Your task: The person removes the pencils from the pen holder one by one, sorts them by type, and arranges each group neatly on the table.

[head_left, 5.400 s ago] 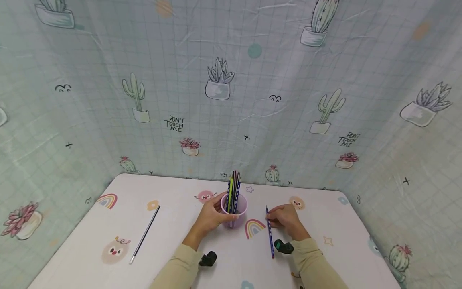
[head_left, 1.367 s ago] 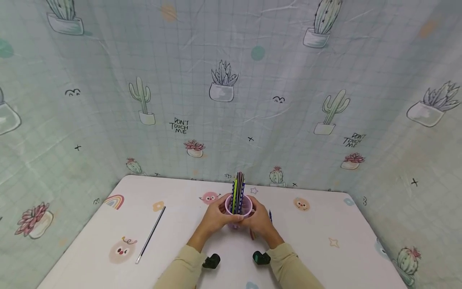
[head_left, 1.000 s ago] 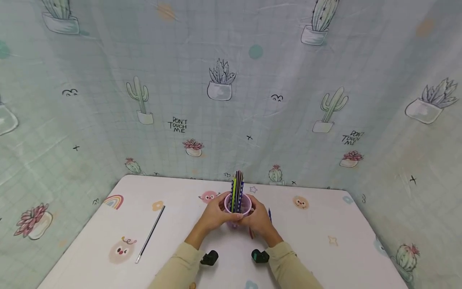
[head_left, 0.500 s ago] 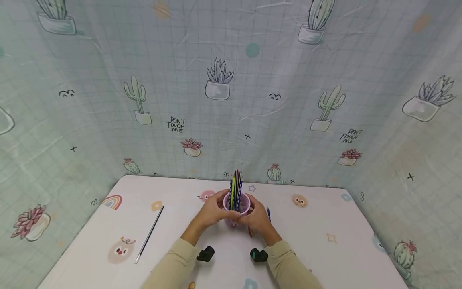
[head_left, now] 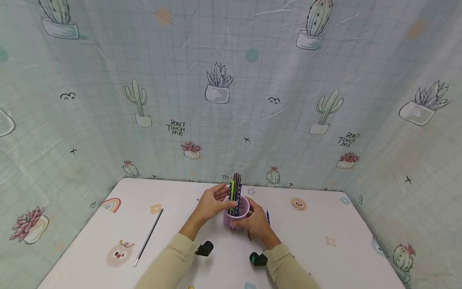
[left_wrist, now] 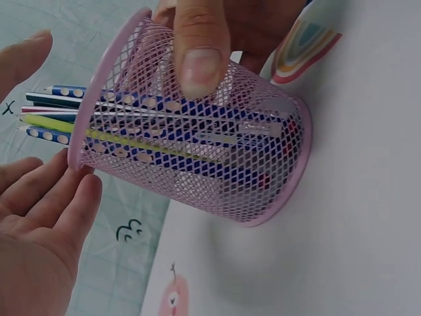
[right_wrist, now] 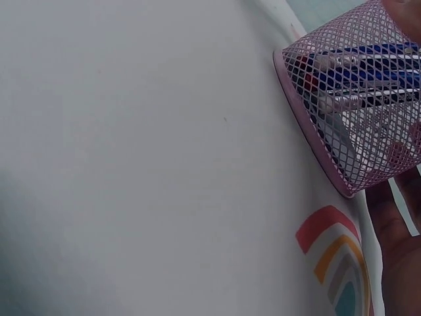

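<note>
You have the pink metal-mesh pencil cup (left_wrist: 197, 141) just below the centre of the head view, with your right hand (head_left: 258, 221) wrapped around its right side, thumb across the near wall and fingers behind it. So the right grip holds the cup. Whether the base touches the table, you cannot tell.

Your left hand (head_left: 209, 205) is at the cup's upper left in the head view, fingers spread apart from the thumb around the tight bundle of blue-dotted, yellow-green and dark pencils (head_left: 235, 190). In the left wrist view, your left thumb stands clear of the pencils at upper left and the other fingers lie at lower left, beside the rim; whether a fingertip touches the rim, you cannot tell. The bundle stands points up inside the cup, gathered toward its left side in the head view.

On the white table with cartoon prints (head_left: 306, 241), a slim dark pencil with a pale end (head_left: 148, 237) lies slanted at lower left of the frame, well apart from your hands. A blue pencil (head_left: 268, 217) shows its point just right of your right hand, which hides more of it. Behind hangs a pale green cactus-print curtain (head_left: 231, 120).
</note>
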`<state>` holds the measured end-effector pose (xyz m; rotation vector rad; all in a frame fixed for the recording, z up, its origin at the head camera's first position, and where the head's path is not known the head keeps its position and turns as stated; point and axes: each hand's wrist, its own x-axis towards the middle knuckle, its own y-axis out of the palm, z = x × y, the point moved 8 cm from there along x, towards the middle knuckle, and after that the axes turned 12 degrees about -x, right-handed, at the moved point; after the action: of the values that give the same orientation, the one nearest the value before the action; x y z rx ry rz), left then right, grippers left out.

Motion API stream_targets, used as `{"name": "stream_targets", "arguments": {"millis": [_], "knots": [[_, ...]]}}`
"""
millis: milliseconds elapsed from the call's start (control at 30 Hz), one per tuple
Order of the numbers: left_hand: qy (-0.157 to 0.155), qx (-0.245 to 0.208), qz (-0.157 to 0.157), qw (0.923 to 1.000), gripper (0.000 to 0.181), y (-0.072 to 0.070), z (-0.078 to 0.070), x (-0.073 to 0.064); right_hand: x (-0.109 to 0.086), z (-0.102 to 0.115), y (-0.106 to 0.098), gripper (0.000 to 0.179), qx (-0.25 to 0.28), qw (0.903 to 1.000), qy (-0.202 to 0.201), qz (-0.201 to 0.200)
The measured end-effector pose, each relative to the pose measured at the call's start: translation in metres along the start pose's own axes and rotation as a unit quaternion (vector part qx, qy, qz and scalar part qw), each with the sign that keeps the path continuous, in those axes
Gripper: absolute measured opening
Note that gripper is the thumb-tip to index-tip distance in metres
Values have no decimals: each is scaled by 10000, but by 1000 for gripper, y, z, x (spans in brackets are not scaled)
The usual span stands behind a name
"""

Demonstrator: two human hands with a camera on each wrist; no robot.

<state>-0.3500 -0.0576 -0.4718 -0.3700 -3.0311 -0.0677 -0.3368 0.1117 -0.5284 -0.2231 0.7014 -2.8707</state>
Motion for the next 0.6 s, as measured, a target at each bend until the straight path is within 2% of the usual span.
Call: {"name": "stream_targets", "arguments": {"millis": [367, 600], "knots": [[60, -171, -196, 9996, 81, 1, -12, 10, 0, -5, 1, 96, 69, 9997, 161, -142], [114, -265, -369, 9989, 78, 1, -22, 14, 0, -4, 1, 95, 49, 9998, 156, -92]]}}
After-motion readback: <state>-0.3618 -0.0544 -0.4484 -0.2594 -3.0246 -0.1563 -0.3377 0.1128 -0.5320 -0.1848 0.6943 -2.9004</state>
